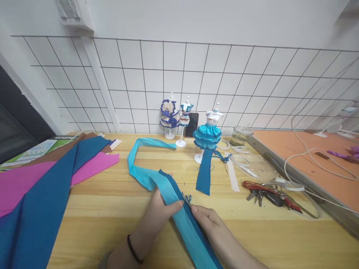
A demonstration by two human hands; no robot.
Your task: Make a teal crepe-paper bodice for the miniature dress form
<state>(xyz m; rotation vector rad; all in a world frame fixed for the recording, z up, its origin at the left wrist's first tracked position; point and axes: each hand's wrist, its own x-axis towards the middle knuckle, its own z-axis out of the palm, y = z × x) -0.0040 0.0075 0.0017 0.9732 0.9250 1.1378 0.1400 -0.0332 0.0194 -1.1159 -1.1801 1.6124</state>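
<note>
A long light blue crepe paper strip (183,224) lies over a dark blue crepe paper strip (173,182), its far part curving across the table. My left hand (159,211) is closed around both strips, thumb on top and fingers underneath. At the right edge of the strips, my right hand (209,220) pinches the dark blue strip. Thin curled blue shreds (187,198) stick up by its fingertips. Beyond stands a mini dress form (214,117) in a ruffled blue paper skirt (207,135), with a loose dark blue piece (204,175) below it.
Two more mini dress forms, one purple-trimmed (169,116), one partly dressed (184,118), stand near a phone (192,125). Pink (97,169) and dark blue sheets (46,201) cover the left side. Keys (259,196), red-handled scissors (252,185), tape rolls and a glass jar (241,135) are right.
</note>
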